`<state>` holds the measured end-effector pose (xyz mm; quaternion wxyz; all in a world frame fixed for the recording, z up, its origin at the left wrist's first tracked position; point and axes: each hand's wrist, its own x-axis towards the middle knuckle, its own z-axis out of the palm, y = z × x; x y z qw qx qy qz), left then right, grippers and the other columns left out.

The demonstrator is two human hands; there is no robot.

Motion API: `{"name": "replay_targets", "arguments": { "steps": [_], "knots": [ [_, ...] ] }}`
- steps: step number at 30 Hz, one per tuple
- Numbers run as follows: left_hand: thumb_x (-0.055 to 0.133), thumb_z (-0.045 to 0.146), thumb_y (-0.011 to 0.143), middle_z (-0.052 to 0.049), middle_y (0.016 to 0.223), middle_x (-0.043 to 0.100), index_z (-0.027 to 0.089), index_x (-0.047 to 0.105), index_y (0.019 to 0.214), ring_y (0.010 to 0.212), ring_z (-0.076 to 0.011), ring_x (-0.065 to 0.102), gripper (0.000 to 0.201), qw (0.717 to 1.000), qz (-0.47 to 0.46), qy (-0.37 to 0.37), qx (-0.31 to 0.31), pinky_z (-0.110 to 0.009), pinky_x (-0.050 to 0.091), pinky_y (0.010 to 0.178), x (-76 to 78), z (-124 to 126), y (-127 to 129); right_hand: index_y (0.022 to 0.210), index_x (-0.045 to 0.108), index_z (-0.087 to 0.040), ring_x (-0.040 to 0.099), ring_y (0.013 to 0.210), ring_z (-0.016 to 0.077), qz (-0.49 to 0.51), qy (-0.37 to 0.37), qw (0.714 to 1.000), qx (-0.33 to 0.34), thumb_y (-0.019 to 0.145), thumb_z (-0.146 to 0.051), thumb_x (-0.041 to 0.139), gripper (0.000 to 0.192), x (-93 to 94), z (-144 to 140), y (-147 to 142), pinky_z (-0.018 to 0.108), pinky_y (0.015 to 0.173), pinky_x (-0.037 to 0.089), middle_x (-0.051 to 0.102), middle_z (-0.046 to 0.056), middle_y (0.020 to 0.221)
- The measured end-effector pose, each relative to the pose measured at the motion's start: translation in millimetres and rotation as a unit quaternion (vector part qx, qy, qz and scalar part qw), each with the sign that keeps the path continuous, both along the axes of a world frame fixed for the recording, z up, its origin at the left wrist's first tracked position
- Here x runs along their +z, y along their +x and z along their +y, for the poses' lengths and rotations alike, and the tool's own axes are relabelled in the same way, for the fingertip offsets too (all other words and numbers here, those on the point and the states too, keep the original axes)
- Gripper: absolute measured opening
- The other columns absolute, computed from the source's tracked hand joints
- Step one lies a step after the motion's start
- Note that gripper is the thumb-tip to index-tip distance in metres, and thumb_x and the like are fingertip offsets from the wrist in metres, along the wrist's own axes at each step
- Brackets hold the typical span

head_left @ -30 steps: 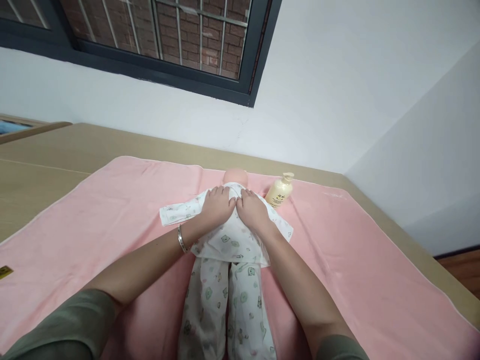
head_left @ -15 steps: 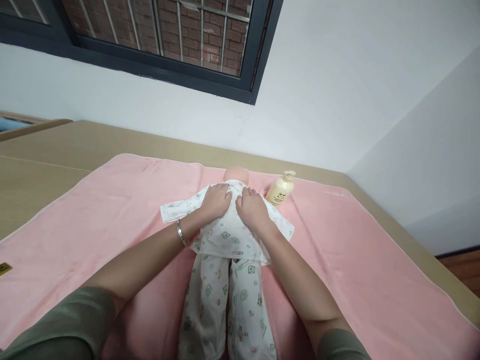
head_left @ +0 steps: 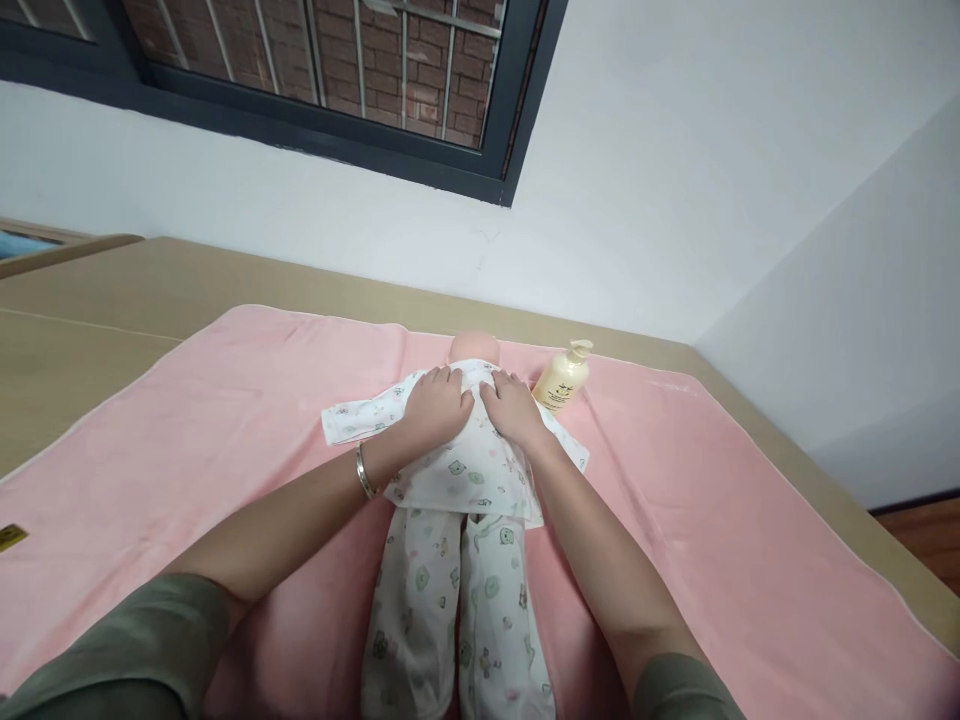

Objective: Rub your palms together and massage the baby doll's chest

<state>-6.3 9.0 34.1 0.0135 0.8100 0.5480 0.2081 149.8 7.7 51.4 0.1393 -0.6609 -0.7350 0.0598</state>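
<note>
A baby doll lies on a pink blanket (head_left: 262,400), with its smooth head (head_left: 474,347) at the far end. It wears a white printed top (head_left: 469,485) and matching trousers (head_left: 495,600). On the upper left of the top, my left hand (head_left: 439,410) rests flat with its fingers stretched out. My right hand (head_left: 514,408) lies likewise on the upper right, thumb pointing inward. A strip of cloth shows between the two thumbs. Neither hand grips anything. Whether the doll lies face up or face down, I cannot tell.
A cream pump bottle (head_left: 564,377) stands on the blanket, just right of the doll's shoulder. Beneath the blanket is a wooden surface (head_left: 187,275) reaching to the white wall (head_left: 637,190). Above it sits a dark-framed window (head_left: 315,125).
Both hands have shifted slightly on the doll's top: the left a little to the right, the right a little up and to the right. The doll and bottle stay put.
</note>
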Motion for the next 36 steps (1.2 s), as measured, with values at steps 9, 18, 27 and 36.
{"name": "replay_targets", "arguments": {
  "steps": [9,18,27,36],
  "knots": [
    [0.04,0.032,0.096,-0.015,0.126,0.07,0.014,0.061,0.124,0.12,-0.0304,0.062,0.04,0.997,-0.063,-0.038,0.003,-0.043,0.046,0.105,-3.0,13.5,-3.6,0.145,0.046,-0.002,0.041,0.143,0.03,-0.017,-0.013,0.999,0.03,0.102,-0.024,0.028,0.051,10.0,-23.9,-19.8,0.039,0.118,0.028,0.049,0.023,0.152],
    [0.04,0.033,0.097,-0.015,0.128,0.068,0.014,0.06,0.126,0.122,-0.0316,0.06,0.04,0.998,-0.057,-0.03,0.007,-0.046,0.043,0.108,-5.4,13.5,-2.8,0.124,0.059,-0.013,0.052,0.128,0.0307,0.027,0.004,0.999,0.028,0.1,-0.034,0.037,0.039,2.7,-3.6,-3.8,0.044,0.107,0.038,0.061,0.018,0.137],
    [0.038,0.028,0.099,-0.02,0.121,0.067,0.012,0.061,0.12,0.117,-0.0342,0.059,0.035,1.0,0.001,0.01,0.003,-0.048,0.044,0.102,-1.0,-2.1,4.8,0.133,0.056,-0.013,0.056,0.127,0.0258,0.097,-0.038,0.993,0.054,0.099,-0.044,0.043,0.048,10.8,0.3,13.7,0.033,0.104,0.04,0.061,0.014,0.141],
    [0.04,0.037,0.096,-0.015,0.118,0.071,0.014,0.064,0.114,0.11,-0.0309,0.065,0.037,0.995,-0.054,-0.084,-0.023,-0.042,0.049,0.095,9.0,19.7,-11.0,0.131,0.055,-0.003,0.052,0.13,0.0317,-0.071,0.005,0.997,0.015,0.103,-0.027,0.031,0.044,11.8,-26.6,-24.2,0.041,0.112,0.033,0.06,0.025,0.137]
  ]
}}
